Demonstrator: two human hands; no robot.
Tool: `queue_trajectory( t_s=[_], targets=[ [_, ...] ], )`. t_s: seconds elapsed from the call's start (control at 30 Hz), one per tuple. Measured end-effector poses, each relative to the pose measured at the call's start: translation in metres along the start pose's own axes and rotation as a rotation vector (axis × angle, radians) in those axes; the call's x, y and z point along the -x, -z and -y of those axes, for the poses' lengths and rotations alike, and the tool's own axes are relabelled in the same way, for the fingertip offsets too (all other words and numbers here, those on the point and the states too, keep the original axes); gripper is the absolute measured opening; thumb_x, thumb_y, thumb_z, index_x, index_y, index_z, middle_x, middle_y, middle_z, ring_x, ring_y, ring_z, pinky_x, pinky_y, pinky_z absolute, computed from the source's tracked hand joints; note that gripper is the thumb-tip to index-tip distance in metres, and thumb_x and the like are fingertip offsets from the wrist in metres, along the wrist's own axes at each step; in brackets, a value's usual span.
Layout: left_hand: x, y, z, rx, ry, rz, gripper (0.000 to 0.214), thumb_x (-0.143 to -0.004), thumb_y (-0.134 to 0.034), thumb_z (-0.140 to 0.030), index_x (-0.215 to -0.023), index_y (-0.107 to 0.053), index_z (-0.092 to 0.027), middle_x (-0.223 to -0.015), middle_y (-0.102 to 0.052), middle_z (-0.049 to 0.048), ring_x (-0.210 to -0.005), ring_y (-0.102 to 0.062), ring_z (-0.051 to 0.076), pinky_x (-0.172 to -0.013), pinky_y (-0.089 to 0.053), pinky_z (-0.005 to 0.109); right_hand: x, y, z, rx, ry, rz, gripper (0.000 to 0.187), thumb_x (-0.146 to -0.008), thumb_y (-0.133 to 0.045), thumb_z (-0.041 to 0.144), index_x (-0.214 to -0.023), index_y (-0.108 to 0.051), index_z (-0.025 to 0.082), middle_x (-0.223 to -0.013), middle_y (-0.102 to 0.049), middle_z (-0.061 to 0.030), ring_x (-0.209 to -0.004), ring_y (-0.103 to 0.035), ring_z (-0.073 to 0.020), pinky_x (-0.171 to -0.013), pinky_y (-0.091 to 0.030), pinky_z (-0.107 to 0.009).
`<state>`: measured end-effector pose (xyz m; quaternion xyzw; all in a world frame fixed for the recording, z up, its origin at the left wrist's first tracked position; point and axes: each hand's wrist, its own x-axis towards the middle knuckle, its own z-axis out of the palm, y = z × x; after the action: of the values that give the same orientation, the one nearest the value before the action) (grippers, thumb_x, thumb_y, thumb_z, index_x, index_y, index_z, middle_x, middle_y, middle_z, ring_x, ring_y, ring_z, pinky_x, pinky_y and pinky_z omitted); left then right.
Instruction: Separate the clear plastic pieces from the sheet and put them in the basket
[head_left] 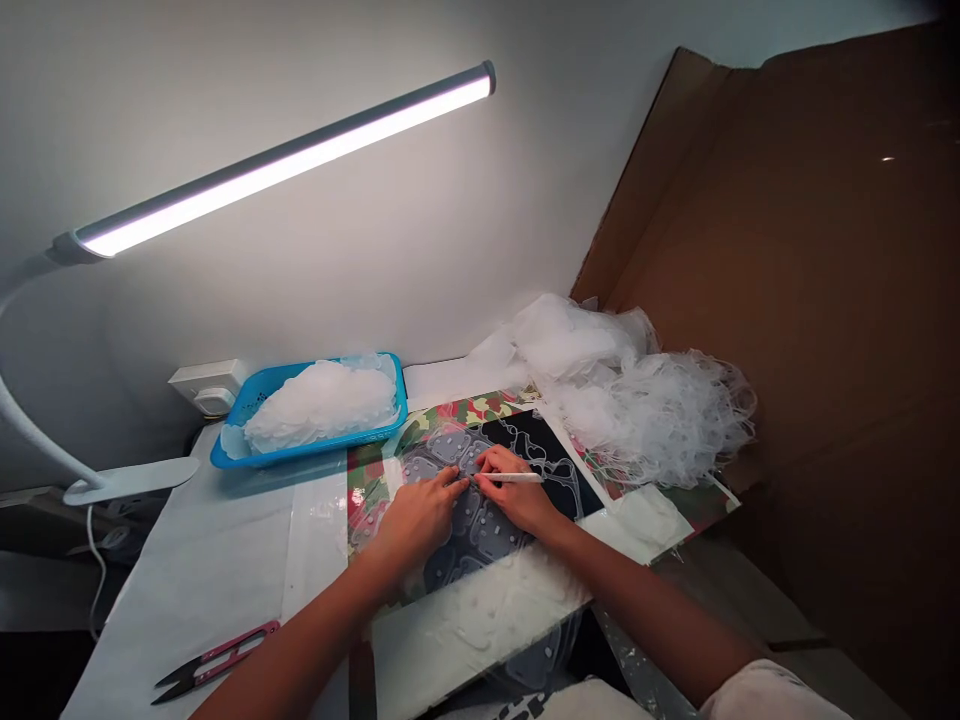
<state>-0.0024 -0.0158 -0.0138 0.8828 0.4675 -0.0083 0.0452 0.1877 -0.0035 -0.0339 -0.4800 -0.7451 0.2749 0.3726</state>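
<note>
My right hand is closed around a thin white pen-like tool, its tip pointing left onto a clear film sheet that lies over a black mat. The film carries several rounded die-cut shapes. My left hand rests on the film just left of the tool tip, fingers pinched together at the same spot. What the fingertips pinch is too small to make out. Both forearms reach in from the bottom edge.
A blue tray piled with clear cut pieces sits at the back left. A heap of white film scraps lies at the back right against a brown cardboard panel. Red thread snips lie front left. A lit desk lamp hangs overhead.
</note>
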Motion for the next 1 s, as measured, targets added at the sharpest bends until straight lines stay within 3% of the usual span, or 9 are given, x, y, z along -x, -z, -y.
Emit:
queue_trajectory(
  t_s=[0.43,0.63,0.7,0.8,0.87,0.93,1.0],
  targets=[
    [0.000,-0.002,0.000,0.020,0.015,0.001,0.049,-0.089,-0.040,-0.009,-0.131,-0.058,-0.027,-0.134,-0.057,0.0102,-0.084,-0.070,0.021,-0.062,-0.049,0.030,0.001,-0.002,0.003,0.079,0.044,0.060,0.019,-0.085,-0.051,0.011,-0.069,-0.048,0.021,-0.092,-0.062,-0.0044,-0.086,-0.058,-0.0191,-0.079,-0.045,-0.033],
    [0.000,0.002,-0.001,0.035,0.024,-0.001,0.050,-0.088,-0.039,-0.007,-0.129,-0.059,-0.027,-0.132,-0.059,0.0091,-0.086,-0.070,0.021,-0.060,-0.049,0.027,-0.001,-0.002,0.000,0.218,0.106,0.081,0.013,-0.090,-0.049,0.017,-0.079,-0.057,0.021,-0.091,-0.064,-0.0080,-0.091,-0.058,-0.0238,-0.082,-0.044,-0.036],
    [0.002,0.001,-0.002,0.036,0.042,0.002,0.052,-0.087,-0.040,-0.006,-0.130,-0.059,-0.027,-0.134,-0.058,0.0094,-0.085,-0.070,0.020,-0.059,-0.049,0.027,-0.004,0.013,-0.009,0.223,0.039,-0.024,0.015,-0.091,-0.046,0.020,-0.082,-0.058,0.021,-0.087,-0.065,-0.0071,-0.085,-0.059,-0.0223,-0.078,-0.044,-0.034],
    [0.002,0.000,-0.001,0.059,0.054,0.012,0.058,-0.083,-0.041,-0.002,-0.131,-0.059,-0.029,-0.135,-0.057,0.0092,-0.084,-0.069,0.019,-0.062,-0.049,0.027,-0.007,0.046,-0.027,0.160,-0.168,-0.347,0.017,-0.091,-0.048,0.028,-0.081,-0.059,0.020,-0.084,-0.067,-0.0051,-0.074,-0.058,-0.0189,-0.071,-0.043,-0.030],
    [-0.003,0.004,0.004,0.125,0.044,0.020,0.055,-0.081,-0.044,-0.003,-0.126,-0.063,-0.029,-0.132,-0.059,0.0086,-0.086,-0.069,0.019,-0.067,-0.050,0.028,-0.007,0.063,-0.035,0.067,-0.260,-0.464,0.021,-0.088,-0.052,0.035,-0.075,-0.056,0.020,-0.076,-0.067,-0.0034,-0.068,-0.057,-0.0178,-0.066,-0.042,-0.029],
    [-0.015,0.012,0.013,0.289,0.047,0.014,0.043,-0.081,-0.049,-0.009,-0.114,-0.071,-0.026,-0.122,-0.066,0.0077,-0.091,-0.068,0.020,-0.075,-0.050,0.029,-0.004,0.070,-0.033,-0.058,-0.263,-0.430,0.025,-0.086,-0.055,0.040,-0.071,-0.055,0.020,-0.076,-0.069,-0.0031,-0.068,-0.058,-0.0177,-0.065,-0.043,-0.028],
    [-0.033,0.022,0.024,0.600,0.119,0.017,0.029,-0.082,-0.056,-0.020,-0.104,-0.075,-0.021,-0.107,-0.072,0.0076,-0.093,-0.067,0.022,-0.079,-0.050,0.028,0.000,0.067,-0.021,-0.160,-0.204,-0.322,0.024,-0.087,-0.056,0.039,-0.071,-0.055,0.021,-0.086,-0.072,-0.0039,-0.076,-0.062,-0.0182,-0.070,-0.045,-0.028]
  ],
)
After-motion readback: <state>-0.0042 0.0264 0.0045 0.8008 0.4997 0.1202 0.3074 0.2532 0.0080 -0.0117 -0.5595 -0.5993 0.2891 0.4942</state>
